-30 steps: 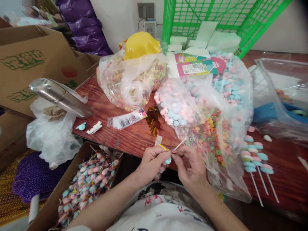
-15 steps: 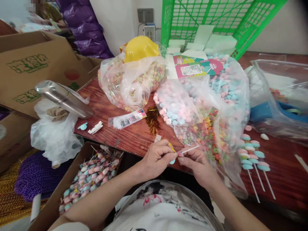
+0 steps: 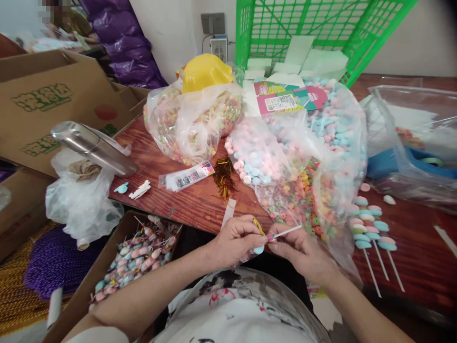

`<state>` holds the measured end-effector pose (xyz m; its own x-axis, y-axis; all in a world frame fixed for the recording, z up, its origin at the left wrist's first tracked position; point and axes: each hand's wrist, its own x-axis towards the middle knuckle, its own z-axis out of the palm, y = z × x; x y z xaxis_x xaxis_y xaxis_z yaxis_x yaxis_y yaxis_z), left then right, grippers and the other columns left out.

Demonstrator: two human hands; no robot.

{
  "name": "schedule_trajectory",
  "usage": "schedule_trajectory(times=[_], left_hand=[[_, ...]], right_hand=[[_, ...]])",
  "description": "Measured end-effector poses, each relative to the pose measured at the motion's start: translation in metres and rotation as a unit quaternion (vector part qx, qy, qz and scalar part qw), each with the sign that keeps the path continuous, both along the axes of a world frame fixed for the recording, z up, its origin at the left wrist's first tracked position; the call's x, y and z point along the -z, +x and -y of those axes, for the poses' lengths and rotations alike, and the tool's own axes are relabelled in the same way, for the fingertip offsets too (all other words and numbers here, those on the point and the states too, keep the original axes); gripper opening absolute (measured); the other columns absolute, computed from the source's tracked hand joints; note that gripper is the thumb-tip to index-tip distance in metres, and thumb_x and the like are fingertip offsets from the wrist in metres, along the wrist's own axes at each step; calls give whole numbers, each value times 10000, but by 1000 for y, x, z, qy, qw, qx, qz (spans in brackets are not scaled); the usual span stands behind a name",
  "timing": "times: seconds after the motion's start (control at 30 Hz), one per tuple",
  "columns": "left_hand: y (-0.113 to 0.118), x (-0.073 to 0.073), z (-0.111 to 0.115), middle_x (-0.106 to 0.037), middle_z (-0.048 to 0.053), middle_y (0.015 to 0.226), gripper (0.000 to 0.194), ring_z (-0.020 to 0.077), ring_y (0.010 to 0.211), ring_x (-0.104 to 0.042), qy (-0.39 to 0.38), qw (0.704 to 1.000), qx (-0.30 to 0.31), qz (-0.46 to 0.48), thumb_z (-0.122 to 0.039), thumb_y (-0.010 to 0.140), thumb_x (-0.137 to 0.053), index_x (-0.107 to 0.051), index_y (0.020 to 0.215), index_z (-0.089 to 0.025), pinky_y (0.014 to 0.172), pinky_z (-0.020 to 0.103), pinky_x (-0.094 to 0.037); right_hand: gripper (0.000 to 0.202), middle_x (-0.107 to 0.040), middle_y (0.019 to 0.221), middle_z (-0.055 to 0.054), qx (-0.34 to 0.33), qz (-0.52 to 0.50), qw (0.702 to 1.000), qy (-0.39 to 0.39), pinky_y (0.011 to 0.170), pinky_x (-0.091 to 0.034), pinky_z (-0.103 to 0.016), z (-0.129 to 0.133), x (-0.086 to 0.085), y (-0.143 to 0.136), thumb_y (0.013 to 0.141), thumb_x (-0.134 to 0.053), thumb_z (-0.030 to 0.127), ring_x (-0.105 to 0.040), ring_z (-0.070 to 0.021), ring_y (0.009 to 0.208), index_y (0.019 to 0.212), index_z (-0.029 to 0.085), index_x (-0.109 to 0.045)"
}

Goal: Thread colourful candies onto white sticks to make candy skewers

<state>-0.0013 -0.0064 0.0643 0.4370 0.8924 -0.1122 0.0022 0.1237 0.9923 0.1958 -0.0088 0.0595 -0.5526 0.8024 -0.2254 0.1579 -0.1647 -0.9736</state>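
Note:
My left hand (image 3: 235, 242) is closed at the table's front edge, pinching the wrapped neck of a candy skewer. A gold twist tie (image 3: 258, 226) sticks up from its fingertips. Under those fingers shows a pale blue candy in clear wrap; most of the candy is hidden by the hand. My right hand (image 3: 303, 250) meets the left, its thumb and fingers closed on the same neck, where the wrapper has a pink print. The skewer's white stick (image 3: 287, 231) points up to the right over the right fingers. More gold twist ties (image 3: 223, 177) lie in a bunch beyond.
Bags of pink and blue candies (image 3: 262, 147) and ring candies (image 3: 303, 190) cover the table's middle. Several unwrapped candy skewers (image 3: 373, 228) lie at right. A box of wrapped skewers (image 3: 137, 252) stands below left. A steel flask (image 3: 94, 147), clear sleeves (image 3: 185, 177) and a green crate (image 3: 321, 28) are around.
Both hands have shifted slightly right and down with the candy skewer between them. More of a pale strip on the table shows beyond the left hand. The view has moved a little.

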Motion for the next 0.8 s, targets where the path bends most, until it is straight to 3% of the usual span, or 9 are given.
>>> schedule_trajectory(times=[0.23, 0.47, 0.6, 0.7, 0.8], left_hand=[[6, 1, 3, -550, 29, 738, 270, 114, 699, -520, 57, 998, -23, 2, -351, 828, -662, -716, 676, -136, 661, 251, -406], [9, -2, 6, -536, 22, 742, 278, 89, 629, -497, 44, 998, -39, 6, -369, 826, -664, -726, 685, -137, 567, 210, -407], [10, -2, 7, -524, 17, 716, 296, 90, 623, -492, 54, 998, -34, 3, -364, 837, -650, -714, 660, -135, 567, 207, -406], [11, 0, 7, -524, 15, 708, 287, 94, 629, -497, 74, 996, -42, -2, -344, 852, -634, -709, 670, -135, 584, 213, -413], [12, 1, 7, -540, 20, 716, 261, 98, 651, -507, 122, 991, -49, -21, -308, 868, -616, -711, 705, -128, 614, 217, -417]], right_hand=[[237, -534, 669, 34, 102, -132, 981, -96, 598, -340, -227, 13, 18, -3, 770, -729, 396, -440, -101, 622, 781, 172, -651], [259, -568, 670, 20, 112, -105, 982, -106, 611, -377, -234, 15, 24, 0, 738, -750, 403, -466, -108, 625, 750, 162, -654], [258, -603, 736, -4, 100, -59, 991, -71, 662, -426, -259, 13, 18, 5, 769, -715, 419, -526, -138, 690, 766, 171, -642], [197, -621, 848, -22, 88, -15, 996, 11, 738, -447, -277, 13, 13, 4, 839, -653, 383, -556, -158, 792, 841, 186, -651], [163, -626, 876, -21, 121, -3, 990, 65, 750, -454, -274, 15, 11, -1, 839, -661, 353, -561, -158, 810, 877, 195, -666]])
